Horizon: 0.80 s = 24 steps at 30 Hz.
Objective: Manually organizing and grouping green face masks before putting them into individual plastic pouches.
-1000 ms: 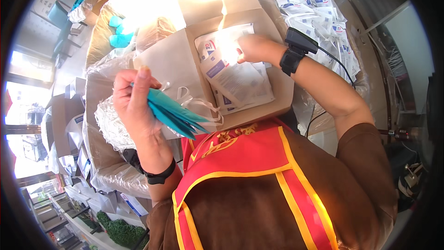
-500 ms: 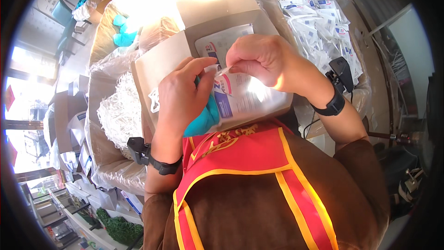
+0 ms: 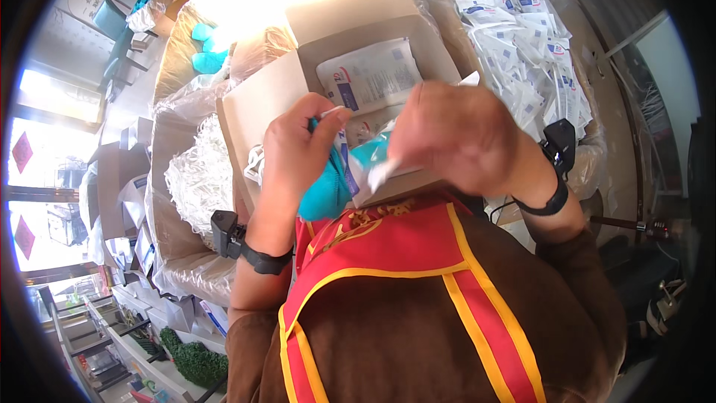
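Over the open carton: both my hands meet just above the cardboard box [image 3: 261, 104], close to my chest.
Left hand: my left hand [image 3: 298, 153] is curled closed around a bunch of teal masks [image 3: 328, 190], thumb and forefinger pinching the upper edge.
Right hand: my right hand [image 3: 459, 138] is closed too, fingers pinching the mouth of a clear pouch [image 3: 373, 164] that touches the masks; whether the masks are partly inside it I cannot tell.
Box contents: a flat white packet [image 3: 373, 75] lies in the box, beyond my knuckles.
Right side: a heap of sealed white packets [image 3: 522, 45] fills a plastic-lined bin.
Left side: a bag of white ear loops [image 3: 198, 175] sits just beside the box.
Risk, pouch: I judge the thin film could crumple or tear, since I grip it only at one edge.
Risk, masks: the bunch could fan out and slide from my fist, because the layers are loose and slippery.
Risk, view: my right hand hides the pouch opening, so a misaligned stack might catch on its rim.
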Each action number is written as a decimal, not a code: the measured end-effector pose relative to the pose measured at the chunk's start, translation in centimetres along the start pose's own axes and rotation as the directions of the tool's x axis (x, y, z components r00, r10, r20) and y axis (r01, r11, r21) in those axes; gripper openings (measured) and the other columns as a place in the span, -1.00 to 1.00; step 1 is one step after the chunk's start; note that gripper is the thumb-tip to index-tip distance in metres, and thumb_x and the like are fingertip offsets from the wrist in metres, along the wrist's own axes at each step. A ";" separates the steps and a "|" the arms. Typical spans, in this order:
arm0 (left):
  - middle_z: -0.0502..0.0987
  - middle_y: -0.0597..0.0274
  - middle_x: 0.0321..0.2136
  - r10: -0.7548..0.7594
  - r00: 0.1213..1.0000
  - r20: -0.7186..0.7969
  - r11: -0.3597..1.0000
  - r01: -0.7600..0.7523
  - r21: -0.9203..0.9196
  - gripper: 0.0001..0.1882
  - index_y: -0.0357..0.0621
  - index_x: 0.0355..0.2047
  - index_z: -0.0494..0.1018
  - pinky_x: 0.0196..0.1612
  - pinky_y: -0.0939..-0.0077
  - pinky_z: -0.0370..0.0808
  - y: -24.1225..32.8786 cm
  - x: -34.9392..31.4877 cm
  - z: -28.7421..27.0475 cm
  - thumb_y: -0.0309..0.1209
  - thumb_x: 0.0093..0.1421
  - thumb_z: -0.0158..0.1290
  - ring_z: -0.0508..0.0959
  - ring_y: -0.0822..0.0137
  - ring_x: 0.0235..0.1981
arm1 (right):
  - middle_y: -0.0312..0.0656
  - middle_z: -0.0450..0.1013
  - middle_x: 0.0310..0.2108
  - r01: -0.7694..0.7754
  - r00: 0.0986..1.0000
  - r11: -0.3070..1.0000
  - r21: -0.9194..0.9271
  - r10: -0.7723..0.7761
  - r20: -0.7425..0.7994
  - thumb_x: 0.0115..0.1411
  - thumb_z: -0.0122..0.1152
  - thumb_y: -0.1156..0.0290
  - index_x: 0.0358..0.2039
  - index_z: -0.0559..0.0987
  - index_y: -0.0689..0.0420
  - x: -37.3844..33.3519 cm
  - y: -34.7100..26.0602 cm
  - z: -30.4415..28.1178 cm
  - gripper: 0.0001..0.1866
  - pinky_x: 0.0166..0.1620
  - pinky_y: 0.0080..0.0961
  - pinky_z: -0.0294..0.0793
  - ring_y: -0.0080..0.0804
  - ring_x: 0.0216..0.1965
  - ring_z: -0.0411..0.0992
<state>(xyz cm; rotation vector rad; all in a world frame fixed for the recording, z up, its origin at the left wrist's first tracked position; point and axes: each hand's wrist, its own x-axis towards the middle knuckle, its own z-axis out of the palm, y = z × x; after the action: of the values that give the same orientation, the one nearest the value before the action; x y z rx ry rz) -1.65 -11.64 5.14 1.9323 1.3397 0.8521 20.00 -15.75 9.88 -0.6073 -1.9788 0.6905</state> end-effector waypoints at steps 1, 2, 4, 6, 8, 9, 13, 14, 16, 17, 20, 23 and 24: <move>0.54 0.16 -0.54 0.001 1.000 0.002 1.000 -0.001 -0.001 -0.90 -0.19 -0.43 0.53 -0.45 0.52 0.41 0.6 -0.2 0.3 -0.42 0.11 0.16 0.51 0.36 -0.56 | -0.21 0.41 -0.53 -0.070 0.996 0.998 0.006 0.071 -0.056 0.00 0.23 0.61 -0.48 0.49 0.15 0.1 0.1 -0.4 -0.90 -0.32 -0.40 0.41 -0.17 -0.44 0.42; 0.54 0.15 -0.51 0.100 0.995 -0.026 0.991 -0.097 0.088 -0.90 -0.18 -0.40 0.54 -0.46 0.50 0.41 1.3 -0.6 0.6 -0.43 0.09 0.16 0.51 0.32 -0.56 | -0.19 0.42 -0.51 -0.123 0.989 0.991 -0.054 0.118 -0.092 0.06 0.21 0.58 -0.47 0.47 0.17 0.2 0.5 -0.6 -0.92 -0.33 -0.38 0.41 -0.13 -0.44 0.41; 0.51 0.16 -0.45 0.182 0.982 0.047 0.960 -0.188 0.206 -0.80 -0.17 -0.28 0.54 -0.45 0.48 0.42 2.8 -1.1 0.2 -0.46 0.03 0.17 0.50 0.26 -0.55 | -0.19 0.44 -0.50 -0.100 0.990 0.980 -0.171 0.081 -0.118 0.04 0.23 0.62 -0.46 0.50 0.17 0.1 2.0 -1.1 -0.91 -0.35 -0.45 0.41 -0.20 -0.44 0.43; 0.49 0.16 -0.47 0.217 0.968 0.130 0.968 -0.230 0.099 -0.77 -0.19 -0.26 0.54 -0.45 0.49 0.41 2.7 -1.2 -0.3 -0.48 0.02 0.18 0.50 0.28 -0.54 | -0.19 0.43 -0.50 -0.048 0.989 0.968 -0.246 0.012 -0.144 0.03 0.24 0.64 -0.44 0.53 0.16 -0.3 2.8 -0.8 -0.89 -0.38 -0.47 0.40 -0.24 -0.45 0.43; 0.46 0.14 -0.51 0.243 0.936 0.255 0.970 -0.226 -0.095 -0.72 -0.24 -0.26 0.53 -0.42 0.50 0.40 2.6 -1.0 -0.9 -0.56 -0.06 0.16 0.48 0.34 -0.52 | -0.18 0.42 -0.51 -0.021 0.994 0.950 -0.312 -0.013 -0.107 0.02 0.25 0.63 -0.44 0.53 0.16 -0.3 2.7 -0.7 -0.89 -0.38 -0.44 0.40 -0.21 -0.45 0.42; 0.46 0.14 -0.51 0.242 0.936 0.255 0.970 -0.225 -0.093 -0.72 -0.24 -0.26 0.53 -0.42 0.50 0.40 2.6 -1.0 -0.8 -0.56 -0.06 0.16 0.48 0.34 -0.52 | -0.17 0.40 -0.51 0.014 0.997 0.927 -0.375 -0.042 -0.064 0.00 0.26 0.62 -0.43 0.53 0.16 -0.1 2.8 -0.6 -0.89 -0.38 -0.41 0.40 -0.17 -0.45 0.40; 0.44 0.12 -0.52 0.150 0.956 0.253 0.967 -0.088 -0.239 -0.69 -0.28 -0.29 0.53 -0.42 0.52 0.38 2.3 -1.1 -0.2 -0.62 -0.13 0.09 0.46 0.35 -0.51 | -0.16 0.39 -0.52 0.058 0.993 0.969 -0.241 -0.080 -0.084 -0.03 0.28 0.60 -0.42 0.53 0.16 0.0 2.5 0.8 -0.86 -0.37 -0.36 0.40 -0.12 -0.45 0.39; 0.44 0.11 -0.52 0.172 0.946 0.275 0.965 -0.107 -0.239 -0.67 -0.29 -0.28 0.54 -0.41 0.53 0.38 2.2 -1.1 -0.1 -0.63 -0.16 0.07 0.46 0.34 -0.50 | -0.14 0.39 -0.51 0.036 0.995 0.969 -0.246 -0.057 -0.082 -0.03 0.29 0.59 -0.42 0.52 0.17 -0.2 2.4 0.9 -0.86 -0.38 -0.36 0.40 -0.13 -0.45 0.40; 0.45 0.13 -0.52 0.212 0.949 0.232 0.966 -0.167 -0.198 -0.70 -0.29 -0.29 0.54 -0.41 0.54 0.37 1.7 -0.9 -0.2 -0.62 -0.13 0.08 0.46 0.36 -0.49 | -0.13 0.40 -0.50 0.008 0.996 0.967 -0.256 -0.031 -0.084 -0.03 0.29 0.58 -0.41 0.52 0.17 -0.5 2.5 0.6 -0.85 -0.38 -0.37 0.40 -0.13 -0.45 0.40; 0.45 0.14 -0.51 0.251 0.950 0.187 0.962 -0.224 -0.154 -0.73 -0.29 -0.30 0.54 -0.41 0.55 0.37 1.5 -0.9 -0.2 -0.62 -0.10 0.10 0.46 0.38 -0.47 | -0.11 0.40 -0.50 -0.050 0.995 0.944 -0.325 0.018 -0.100 -0.03 0.30 0.58 -0.41 0.52 0.18 -1.0 2.6 0.1 -0.85 -0.38 -0.38 0.40 -0.12 -0.45 0.40; 0.46 0.19 -0.51 0.156 0.984 0.085 0.970 -0.136 -0.199 -0.83 -0.29 -0.36 0.54 -0.42 0.58 0.34 2.7 -1.2 -1.2 -0.62 -0.03 0.13 0.43 0.43 -0.48 | -0.09 0.42 -0.49 -0.196 0.981 0.913 -0.357 0.182 -0.072 0.01 0.28 0.53 -0.41 0.50 0.19 -2.9 1.5 -1.9 -0.87 -0.39 -0.38 0.40 -0.12 -0.44 0.43; 0.48 0.28 -0.49 0.214 0.977 0.015 0.957 -0.206 -0.203 -0.89 -0.29 -0.38 0.53 -0.44 0.64 0.29 2.3 -1.6 -1.3 -0.59 0.04 0.14 0.40 0.52 -0.49 | -0.19 0.42 -0.54 -0.381 0.924 0.897 -0.223 0.359 -0.134 0.10 0.24 0.49 -0.39 0.52 0.18 -5.1 0.2 -4.0 -0.92 -0.44 -0.50 0.38 -0.36 -0.50 0.46; 0.48 0.36 -0.49 -0.025 0.999 -0.036 0.905 0.007 -0.425 -0.89 -0.25 -0.36 0.55 -0.44 0.72 0.24 2.3 -1.8 -1.8 -0.57 0.05 0.16 0.37 0.60 -0.51 | -0.27 0.43 -0.54 -0.485 0.867 0.853 -0.195 0.439 -0.237 0.13 0.23 0.49 -0.39 0.54 0.18 -5.9 -0.3 -5.1 -0.94 -0.46 -0.57 0.36 -0.50 -0.50 0.43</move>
<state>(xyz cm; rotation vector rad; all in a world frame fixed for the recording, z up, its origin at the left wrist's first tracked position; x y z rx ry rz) -2.37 -13.73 7.76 1.5668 1.0790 1.0800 27.13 -18.67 8.64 -1.2894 -1.7657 0.6443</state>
